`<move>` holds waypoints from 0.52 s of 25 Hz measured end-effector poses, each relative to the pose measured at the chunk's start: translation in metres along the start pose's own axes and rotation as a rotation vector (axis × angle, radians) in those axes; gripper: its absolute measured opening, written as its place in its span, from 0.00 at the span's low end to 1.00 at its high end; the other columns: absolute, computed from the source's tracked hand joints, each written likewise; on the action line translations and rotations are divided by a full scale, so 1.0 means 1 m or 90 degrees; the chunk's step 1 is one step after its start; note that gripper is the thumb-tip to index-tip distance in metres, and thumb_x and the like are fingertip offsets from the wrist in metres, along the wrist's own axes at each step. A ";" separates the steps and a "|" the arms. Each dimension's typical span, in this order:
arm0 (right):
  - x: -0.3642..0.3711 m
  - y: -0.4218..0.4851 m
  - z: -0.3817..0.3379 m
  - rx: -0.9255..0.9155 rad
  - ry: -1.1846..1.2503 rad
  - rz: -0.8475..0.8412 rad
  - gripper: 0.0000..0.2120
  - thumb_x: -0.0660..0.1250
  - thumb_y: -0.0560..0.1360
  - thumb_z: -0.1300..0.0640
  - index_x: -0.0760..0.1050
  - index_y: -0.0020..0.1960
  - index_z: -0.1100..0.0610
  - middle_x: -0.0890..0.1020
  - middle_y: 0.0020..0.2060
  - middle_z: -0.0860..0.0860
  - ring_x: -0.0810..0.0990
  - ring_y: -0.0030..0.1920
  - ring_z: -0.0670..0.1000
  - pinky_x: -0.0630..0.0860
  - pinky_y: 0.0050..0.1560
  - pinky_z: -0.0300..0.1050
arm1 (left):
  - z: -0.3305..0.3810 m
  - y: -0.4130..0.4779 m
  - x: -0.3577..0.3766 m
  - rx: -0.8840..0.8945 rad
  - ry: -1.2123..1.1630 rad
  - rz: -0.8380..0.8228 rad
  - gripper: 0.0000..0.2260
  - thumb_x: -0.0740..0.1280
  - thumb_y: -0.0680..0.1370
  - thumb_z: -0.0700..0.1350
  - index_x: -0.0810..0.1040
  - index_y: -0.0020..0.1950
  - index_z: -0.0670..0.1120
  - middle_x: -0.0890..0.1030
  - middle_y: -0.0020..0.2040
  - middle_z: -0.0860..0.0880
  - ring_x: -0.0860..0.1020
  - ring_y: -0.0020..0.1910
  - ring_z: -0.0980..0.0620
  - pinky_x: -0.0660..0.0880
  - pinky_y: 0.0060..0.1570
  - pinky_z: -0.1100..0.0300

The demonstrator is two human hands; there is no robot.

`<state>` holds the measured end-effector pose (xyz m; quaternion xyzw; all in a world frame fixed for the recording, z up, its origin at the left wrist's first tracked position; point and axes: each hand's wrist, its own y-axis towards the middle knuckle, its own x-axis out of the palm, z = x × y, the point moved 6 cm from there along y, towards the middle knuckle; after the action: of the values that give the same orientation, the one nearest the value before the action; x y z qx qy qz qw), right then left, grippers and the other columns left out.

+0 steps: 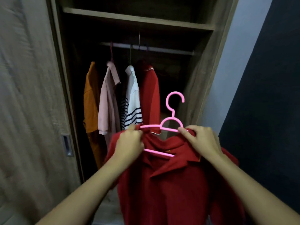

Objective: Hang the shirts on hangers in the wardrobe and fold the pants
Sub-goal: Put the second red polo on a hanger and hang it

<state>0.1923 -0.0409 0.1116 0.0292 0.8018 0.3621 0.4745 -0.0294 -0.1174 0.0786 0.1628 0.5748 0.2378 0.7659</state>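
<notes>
Two hands on the job: left hand has its fingers curled round the shoulder cloth of the red shirt at the left end of the pink hanger. The right hand pinches cloth + hanger arm at the other end. Shirt is held up in front of the open wardrobe, well below the rail, not hung yet. Collar looks bunched & only partly seated, w/ the lower hanger bar showing thru the neck opening. Rail carries four garments: orange shirt, pale pink shirt, white striped shirt, dark red shirt.

Handling, my read: shirt is soft knit, light, floppy, no shape of its own, so it prob. slides off the smooth plastic arms if tipped. Hanger looks thin, stiff, light, maybe a bit bendy. Best hold for seating: cloth at the shoulder seams, drawing each over an arm end. For the lift to the rail: hanger neck just under the hook, kept level.
</notes>
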 end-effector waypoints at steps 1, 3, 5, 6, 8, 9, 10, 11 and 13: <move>-0.002 0.003 0.002 0.038 0.048 -0.010 0.18 0.60 0.71 0.33 0.81 0.43 0.44 0.84 0.37 0.46 0.81 0.43 0.50 0.74 0.39 0.43 | 0.020 -0.009 -0.007 0.121 -0.016 0.005 0.13 0.65 0.73 0.46 0.74 0.56 0.45 0.75 0.51 0.42 0.78 0.46 0.38 0.77 0.42 0.46; -0.013 0.007 0.007 0.044 0.138 -0.013 0.14 0.64 0.72 0.38 0.82 0.41 0.46 0.84 0.35 0.46 0.81 0.41 0.47 0.72 0.38 0.36 | 0.018 -0.012 -0.033 0.215 -0.043 0.086 0.19 0.61 0.75 0.56 0.68 0.63 0.50 0.76 0.54 0.45 0.76 0.51 0.42 0.76 0.47 0.48; -0.026 0.009 0.011 0.018 0.201 0.004 0.12 0.65 0.71 0.40 0.82 0.39 0.46 0.84 0.34 0.43 0.82 0.39 0.45 0.74 0.41 0.37 | -0.015 -0.002 -0.059 0.138 -0.045 0.186 0.25 0.59 0.74 0.62 0.68 0.66 0.49 0.76 0.59 0.46 0.73 0.57 0.46 0.71 0.55 0.51; -0.031 0.009 0.011 0.006 0.216 0.013 0.13 0.65 0.70 0.39 0.81 0.39 0.45 0.83 0.33 0.41 0.81 0.39 0.43 0.75 0.42 0.40 | -0.028 0.004 -0.066 0.118 -0.056 0.173 0.28 0.57 0.74 0.65 0.69 0.65 0.48 0.77 0.59 0.47 0.74 0.57 0.48 0.69 0.55 0.54; -0.035 0.010 0.006 -0.009 0.213 0.029 0.17 0.62 0.67 0.34 0.81 0.39 0.45 0.81 0.32 0.36 0.80 0.37 0.41 0.74 0.41 0.38 | -0.033 0.012 -0.065 0.139 -0.117 0.069 0.29 0.51 0.73 0.71 0.74 0.57 0.49 0.81 0.49 0.52 0.78 0.50 0.52 0.68 0.44 0.68; -0.034 0.011 0.002 -0.014 0.201 0.033 0.18 0.61 0.66 0.32 0.80 0.40 0.44 0.81 0.32 0.37 0.80 0.37 0.40 0.74 0.40 0.39 | -0.027 0.012 -0.062 0.163 -0.103 0.053 0.28 0.49 0.73 0.71 0.74 0.52 0.50 0.81 0.43 0.53 0.79 0.45 0.52 0.66 0.37 0.70; -0.032 0.012 -0.002 -0.018 0.186 0.034 0.18 0.61 0.66 0.31 0.80 0.40 0.42 0.82 0.32 0.38 0.80 0.37 0.40 0.74 0.40 0.41 | -0.022 0.011 -0.061 0.182 -0.066 0.067 0.27 0.48 0.73 0.69 0.74 0.49 0.49 0.80 0.40 0.53 0.79 0.42 0.51 0.64 0.33 0.66; -0.030 0.013 -0.005 -0.021 0.173 0.032 0.18 0.61 0.66 0.30 0.79 0.41 0.41 0.82 0.33 0.40 0.81 0.38 0.41 0.75 0.41 0.43 | -0.018 0.009 -0.061 0.195 -0.041 0.085 0.24 0.48 0.74 0.67 0.73 0.48 0.49 0.81 0.39 0.51 0.79 0.41 0.49 0.63 0.32 0.62; -0.030 0.018 -0.007 -0.023 0.163 0.015 0.18 0.60 0.65 0.29 0.78 0.42 0.40 0.83 0.34 0.42 0.81 0.40 0.44 0.76 0.42 0.46 | -0.023 0.011 -0.064 0.207 -0.073 0.089 0.22 0.50 0.73 0.66 0.73 0.47 0.51 0.81 0.39 0.52 0.79 0.40 0.51 0.65 0.33 0.58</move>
<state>0.1979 -0.0433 0.1460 -0.0162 0.8490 0.3827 0.3640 -0.0674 -0.1442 0.1293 0.3371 0.5486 0.1846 0.7425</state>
